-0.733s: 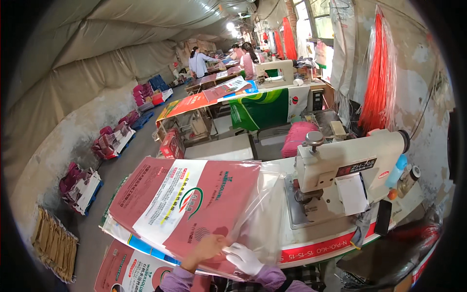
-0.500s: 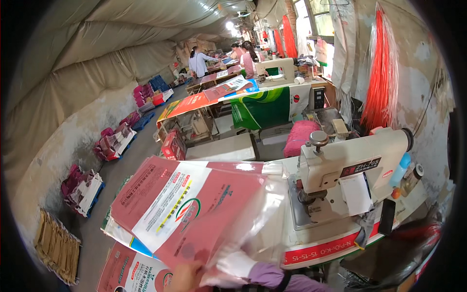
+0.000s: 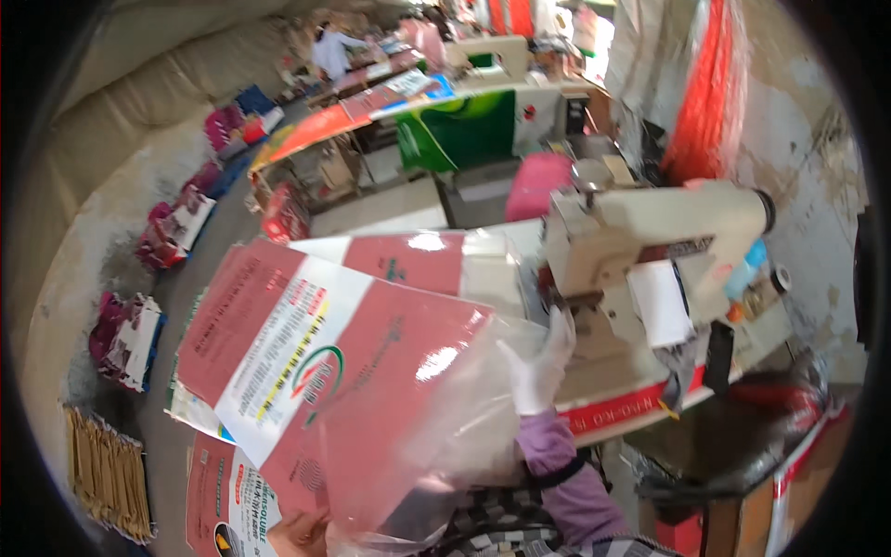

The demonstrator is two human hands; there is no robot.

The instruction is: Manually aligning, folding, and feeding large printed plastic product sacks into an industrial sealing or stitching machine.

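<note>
A red-and-white printed bag [image 3: 371,348] lies slanted across a stack at the left of the sewing table, its clear plastic liner [image 3: 455,408] spreading out at the right end. At the bag's lower edge my bare left hand [image 3: 302,531] has its fingers curled against the material, partly cut off by the frame. My right hand [image 3: 543,371], in a white glove, is raised beside the liner with thumb and fingers apart. Just beyond its fingertips is the needle end of a cream sewing machine [image 3: 640,237].
More printed bags [image 3: 223,492] lie at the lower left. A white paper [image 3: 661,302] hangs on the machine; a dark phone [image 3: 718,357] rests near the table edge. Red strands [image 3: 701,102] hang by the wall. Bundles [image 3: 125,343] line the left wall, and people work at far tables.
My right hand has moved up from the bag's lower edge toward the machine's needle end, its fingers now spread. The whole view has shifted; my left hand stays at the bag's lower edge.
</note>
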